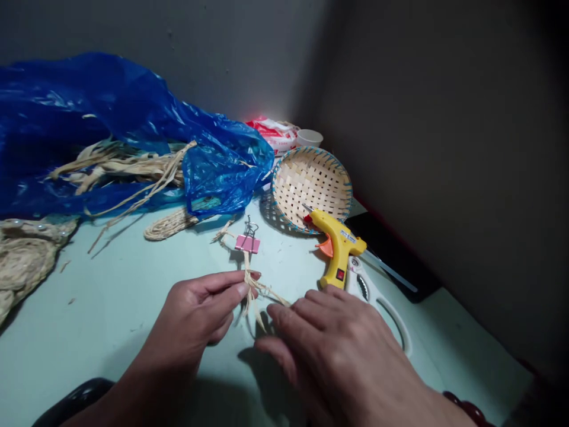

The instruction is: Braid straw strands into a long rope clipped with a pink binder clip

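Note:
A pink binder clip [248, 244] lies on the pale green table and clamps the top of a thin bundle of straw strands [248, 261]. My left hand [202, 311] pinches this bundle between thumb and forefinger just below the clip. Loose strand ends fan out under the pinch. One strand stretches right to my right hand [331, 338], whose fingers are curled over it; the exact hold is hidden behind the knuckles. Just beyond that hand are a yellow hot glue gun [340, 240] and white-handled scissors [393, 314].
A round woven basket [306, 181] leans behind the glue gun. At the left, a blue plastic bag [124, 89] holds straw bundles [128, 166]. An oval braided piece [171, 224] and a larger woven piece [29, 255] lie nearby. A dark flat object [395, 261] is at the right.

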### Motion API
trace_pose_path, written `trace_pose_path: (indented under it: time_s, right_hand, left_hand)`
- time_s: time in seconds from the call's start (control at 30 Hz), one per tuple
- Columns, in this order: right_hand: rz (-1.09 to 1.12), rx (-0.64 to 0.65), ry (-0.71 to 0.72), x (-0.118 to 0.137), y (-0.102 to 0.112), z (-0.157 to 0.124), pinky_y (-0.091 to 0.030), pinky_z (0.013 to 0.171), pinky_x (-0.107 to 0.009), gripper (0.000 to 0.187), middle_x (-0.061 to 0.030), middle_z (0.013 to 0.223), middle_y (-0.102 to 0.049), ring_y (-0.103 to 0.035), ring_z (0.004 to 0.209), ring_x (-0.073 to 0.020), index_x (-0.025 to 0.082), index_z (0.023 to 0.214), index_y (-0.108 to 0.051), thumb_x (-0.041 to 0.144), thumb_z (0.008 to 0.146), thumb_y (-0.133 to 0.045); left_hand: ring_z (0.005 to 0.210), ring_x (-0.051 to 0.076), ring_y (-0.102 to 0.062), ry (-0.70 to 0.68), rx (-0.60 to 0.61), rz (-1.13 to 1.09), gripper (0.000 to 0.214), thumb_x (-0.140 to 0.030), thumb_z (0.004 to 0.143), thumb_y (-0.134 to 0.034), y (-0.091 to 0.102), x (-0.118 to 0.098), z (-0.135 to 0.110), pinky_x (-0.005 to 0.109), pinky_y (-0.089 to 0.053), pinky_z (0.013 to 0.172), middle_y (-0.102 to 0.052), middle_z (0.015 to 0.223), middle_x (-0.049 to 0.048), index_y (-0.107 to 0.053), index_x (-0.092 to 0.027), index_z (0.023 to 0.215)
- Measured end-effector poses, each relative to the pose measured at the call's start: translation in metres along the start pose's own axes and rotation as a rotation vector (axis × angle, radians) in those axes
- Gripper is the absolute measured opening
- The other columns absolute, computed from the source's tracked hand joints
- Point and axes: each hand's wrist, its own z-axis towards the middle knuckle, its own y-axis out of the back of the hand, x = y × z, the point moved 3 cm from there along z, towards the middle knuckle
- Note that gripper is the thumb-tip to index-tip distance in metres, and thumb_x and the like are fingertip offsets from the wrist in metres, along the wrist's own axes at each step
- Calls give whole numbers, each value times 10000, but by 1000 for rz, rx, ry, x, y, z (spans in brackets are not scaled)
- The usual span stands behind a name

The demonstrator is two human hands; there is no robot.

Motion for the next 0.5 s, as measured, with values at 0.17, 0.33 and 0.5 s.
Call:
trace_pose_path:
  time_s: [0.17,0.33,0.5]
  right_hand:
    - [160,171,-179,-12,13,15,-421,696,-293,193,-33,797,-642,-597,765,-183,186,859,-637,305,937,-506]
    - [331,168,-223,-18,-2,28,-422,703,-282,207,-44,840,-650,-590,782,-172,164,986,-628,305,954,-480]
    - [514,150,-274,-24,-10,29,-373,621,-242,206,-8,769,-642,-541,680,-128,167,1011,-622,314,962,-487]
  left_hand:
    - [459,51,-180,-61,62,-14,357,-358,731,-743,-3,-1,-2,225,-101,458,-353,490,-82,-723,-107,984]
    - [487,61,-173,-97,82,-4,329,-343,789,-690,-3,-2,-2,228,-102,466,-304,509,-90,-717,-110,1020]
    - [458,53,-192,-97,7,4,364,-307,685,-764,-2,-2,0,219,-114,440,-318,470,-93,-734,-80,968]
